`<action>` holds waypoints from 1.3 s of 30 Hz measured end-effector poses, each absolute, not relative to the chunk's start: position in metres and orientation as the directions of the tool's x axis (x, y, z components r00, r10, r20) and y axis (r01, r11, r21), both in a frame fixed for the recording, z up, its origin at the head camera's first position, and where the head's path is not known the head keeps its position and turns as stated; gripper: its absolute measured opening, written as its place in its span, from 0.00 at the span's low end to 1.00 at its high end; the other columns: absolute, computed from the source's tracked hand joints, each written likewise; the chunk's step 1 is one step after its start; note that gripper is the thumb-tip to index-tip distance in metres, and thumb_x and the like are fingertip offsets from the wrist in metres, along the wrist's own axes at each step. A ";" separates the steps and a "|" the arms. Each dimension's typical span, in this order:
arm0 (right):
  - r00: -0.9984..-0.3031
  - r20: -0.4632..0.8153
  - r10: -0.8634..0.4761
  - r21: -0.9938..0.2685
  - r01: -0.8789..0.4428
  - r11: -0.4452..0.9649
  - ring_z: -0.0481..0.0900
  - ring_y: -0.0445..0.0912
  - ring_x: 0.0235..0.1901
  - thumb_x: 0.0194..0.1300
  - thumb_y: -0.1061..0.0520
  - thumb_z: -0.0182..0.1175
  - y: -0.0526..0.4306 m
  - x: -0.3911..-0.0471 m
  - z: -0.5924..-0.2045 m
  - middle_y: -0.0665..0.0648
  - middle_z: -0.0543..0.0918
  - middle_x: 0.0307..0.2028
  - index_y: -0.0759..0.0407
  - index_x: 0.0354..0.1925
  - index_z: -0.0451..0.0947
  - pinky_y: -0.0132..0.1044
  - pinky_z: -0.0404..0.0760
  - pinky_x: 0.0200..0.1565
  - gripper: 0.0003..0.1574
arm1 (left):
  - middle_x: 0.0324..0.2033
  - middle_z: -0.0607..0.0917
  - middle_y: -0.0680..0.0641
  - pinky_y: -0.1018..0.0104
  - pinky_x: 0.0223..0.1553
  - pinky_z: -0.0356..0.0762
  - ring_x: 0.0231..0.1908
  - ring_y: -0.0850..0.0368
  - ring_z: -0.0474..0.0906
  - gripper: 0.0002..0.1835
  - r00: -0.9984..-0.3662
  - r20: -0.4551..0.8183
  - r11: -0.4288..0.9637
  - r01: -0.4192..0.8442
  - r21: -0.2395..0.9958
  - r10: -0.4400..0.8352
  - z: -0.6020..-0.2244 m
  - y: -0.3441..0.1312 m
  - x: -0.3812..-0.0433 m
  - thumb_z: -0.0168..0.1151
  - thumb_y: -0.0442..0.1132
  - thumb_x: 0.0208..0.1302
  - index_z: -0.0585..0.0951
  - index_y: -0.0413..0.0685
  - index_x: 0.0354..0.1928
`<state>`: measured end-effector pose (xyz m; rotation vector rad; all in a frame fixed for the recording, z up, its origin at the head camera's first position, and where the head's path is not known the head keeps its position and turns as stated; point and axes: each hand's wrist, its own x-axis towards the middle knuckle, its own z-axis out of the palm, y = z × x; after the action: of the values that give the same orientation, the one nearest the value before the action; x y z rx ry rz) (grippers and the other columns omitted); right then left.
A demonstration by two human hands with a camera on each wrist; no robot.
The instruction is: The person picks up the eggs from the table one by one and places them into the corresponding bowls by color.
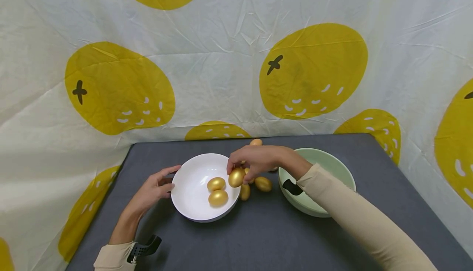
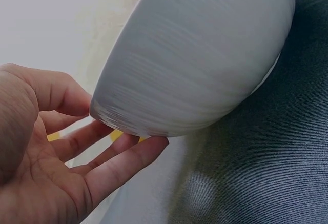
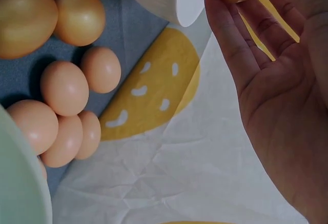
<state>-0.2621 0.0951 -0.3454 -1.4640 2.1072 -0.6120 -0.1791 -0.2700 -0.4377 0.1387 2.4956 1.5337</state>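
Note:
A white bowl (image 1: 192, 184) stands left of the middle of the dark table. Its left side is touched by the fingertips of my left hand (image 1: 153, 189); the left wrist view shows the thumb at the rim and extended fingers against the outer wall (image 2: 195, 55). My right hand (image 1: 255, 159) pinches a golden egg (image 1: 236, 177) over the bowl's right rim. Inside the bowl lie two more golden eggs, one (image 1: 216, 184) behind the other (image 1: 218, 198). Further golden eggs (image 1: 263, 184) rest on the table below the right hand, partly hidden by it.
To the right stands a pale green bowl (image 1: 325, 164), partly covered by the right forearm. Several plain brown eggs (image 3: 64, 88) lie on the table near it in the right wrist view. A white cloth with yellow fruit prints (image 1: 218, 78) hangs behind the table (image 1: 258, 238).

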 end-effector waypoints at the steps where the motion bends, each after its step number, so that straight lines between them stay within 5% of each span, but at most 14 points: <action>1: -0.295 -0.142 -0.945 -0.608 -0.727 0.318 0.78 0.41 0.51 0.60 0.62 0.73 0.094 -0.263 -0.345 0.46 0.81 0.51 0.52 0.56 0.79 0.43 0.80 0.57 0.26 | 0.68 0.72 0.38 0.53 0.48 0.83 0.52 0.43 0.80 0.30 -0.974 -0.130 0.454 -0.031 0.891 0.187 -0.438 -0.270 -0.179 0.58 0.33 0.70 0.71 0.54 0.73; 39: -0.275 -0.207 -0.939 -0.525 -0.779 0.343 0.79 0.42 0.49 0.61 0.62 0.70 0.044 -0.265 -0.363 0.46 0.82 0.48 0.54 0.51 0.81 0.34 0.78 0.55 0.19 | 0.68 0.71 0.37 0.52 0.49 0.84 0.53 0.43 0.80 0.30 -0.971 -0.131 0.443 -0.031 0.896 0.199 -0.438 -0.270 -0.180 0.58 0.33 0.70 0.70 0.54 0.74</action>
<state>-0.2653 0.0441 -0.3632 -1.4988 2.1325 -0.4430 -0.1798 -0.2701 -0.4385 0.1468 2.4766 1.5452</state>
